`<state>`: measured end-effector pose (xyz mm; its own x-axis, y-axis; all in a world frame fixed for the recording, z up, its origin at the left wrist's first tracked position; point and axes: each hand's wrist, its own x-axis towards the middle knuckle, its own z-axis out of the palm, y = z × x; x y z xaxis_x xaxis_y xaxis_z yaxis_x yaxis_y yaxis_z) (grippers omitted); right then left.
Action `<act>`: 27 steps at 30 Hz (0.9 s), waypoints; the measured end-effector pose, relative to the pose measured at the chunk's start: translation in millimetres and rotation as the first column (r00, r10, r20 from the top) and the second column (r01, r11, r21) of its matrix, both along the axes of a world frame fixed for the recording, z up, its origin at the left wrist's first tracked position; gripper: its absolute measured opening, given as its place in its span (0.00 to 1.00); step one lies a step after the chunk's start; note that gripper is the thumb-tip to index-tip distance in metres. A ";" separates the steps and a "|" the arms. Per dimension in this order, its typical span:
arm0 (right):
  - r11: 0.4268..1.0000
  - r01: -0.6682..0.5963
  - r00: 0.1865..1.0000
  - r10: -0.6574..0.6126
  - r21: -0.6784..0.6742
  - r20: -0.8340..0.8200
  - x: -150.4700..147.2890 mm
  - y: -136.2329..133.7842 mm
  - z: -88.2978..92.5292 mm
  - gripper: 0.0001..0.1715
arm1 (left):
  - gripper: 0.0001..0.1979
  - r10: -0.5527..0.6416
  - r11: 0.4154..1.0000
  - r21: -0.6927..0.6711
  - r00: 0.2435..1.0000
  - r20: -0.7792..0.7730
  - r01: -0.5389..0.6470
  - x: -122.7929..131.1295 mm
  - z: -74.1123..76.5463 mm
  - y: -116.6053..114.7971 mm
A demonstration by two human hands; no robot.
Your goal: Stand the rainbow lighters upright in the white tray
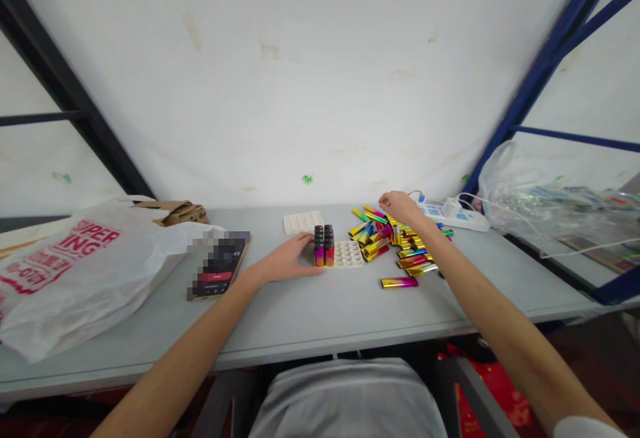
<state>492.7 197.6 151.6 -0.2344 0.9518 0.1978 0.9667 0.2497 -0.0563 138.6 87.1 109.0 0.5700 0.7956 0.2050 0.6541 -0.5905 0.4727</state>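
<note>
Cigarette lighters (325, 251) with black tops and red-purple bodies stand upright in two columns at the left end of a white tray with round holes (349, 255). My left hand (293, 258) holds this tray at its left end, thumb by the near corner and fingers by the far side. My right hand (400, 206) is above the far side of a loose pile of shiny lighters (383, 233), coloured gold, red, purple, blue and green. Its fingers are curled, and whatever they hold is hidden. One gold and purple lighter (399, 283) lies apart, nearer the front edge.
A second white tray (303, 222) lies behind the first. To the left are a phone (220, 268), a white plastic bag (95, 271) and brown cardboard (183, 213). A power strip (463, 217) with cables and clear plastic bags (550, 205) are at the right. A wall rises behind the table.
</note>
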 end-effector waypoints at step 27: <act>0.912 -0.407 -0.194 -0.041 0.043 -0.980 -70.2 -59.0 -13.7 0.23 | 0.37 -0.019 0.999 0.033 0.999 0.030 0.018 -0.6 -2.4 1.4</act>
<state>422.4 138.6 137.9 -0.1653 0.9586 0.2320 -0.3399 0.1654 -0.9258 138.1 88.5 106.6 0.5777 0.7774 0.2487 0.6283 -0.6181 0.4724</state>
